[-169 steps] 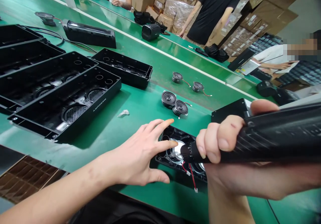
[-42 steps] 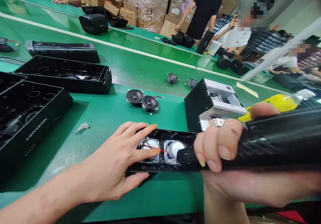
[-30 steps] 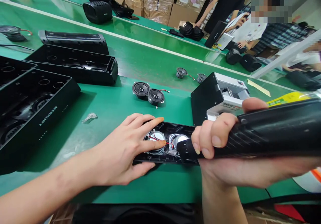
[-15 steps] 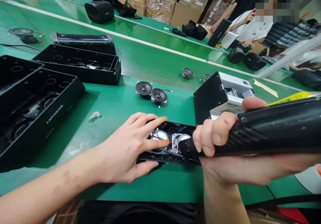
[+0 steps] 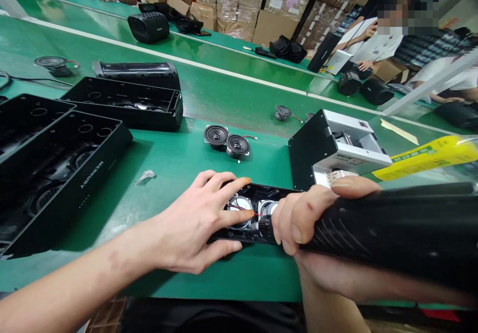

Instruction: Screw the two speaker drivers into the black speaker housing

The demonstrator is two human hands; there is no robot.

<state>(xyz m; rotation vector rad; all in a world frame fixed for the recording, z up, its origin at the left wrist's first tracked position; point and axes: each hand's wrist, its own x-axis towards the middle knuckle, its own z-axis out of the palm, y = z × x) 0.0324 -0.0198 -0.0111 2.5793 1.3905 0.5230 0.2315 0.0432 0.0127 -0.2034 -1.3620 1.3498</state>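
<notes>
A small black speaker panel [image 5: 261, 193] lies on the green bench near its front edge, with two silver speaker drivers [image 5: 239, 208] and red wires seated in it. My left hand [image 5: 194, 223] presses flat on the panel's left end, fingers spread over the left driver. My right hand [image 5: 309, 218] is wrapped around a thick black electric screwdriver [image 5: 388, 233], whose tip points down at the panel beside the right driver. The panel's right half is hidden behind this hand and tool.
Large black speaker housings [image 5: 59, 159] [image 5: 123, 101] lie open at the left. Two loose drivers [image 5: 226, 141] sit behind the panel, a black-and-white box [image 5: 336, 146] at its right. Other people work at the far benches; cardboard cartons stand behind.
The screwdriver has dropped lower and its tip has come down onto the panel near the right driver. My left hand stays on the panel. The view has shifted slightly.
</notes>
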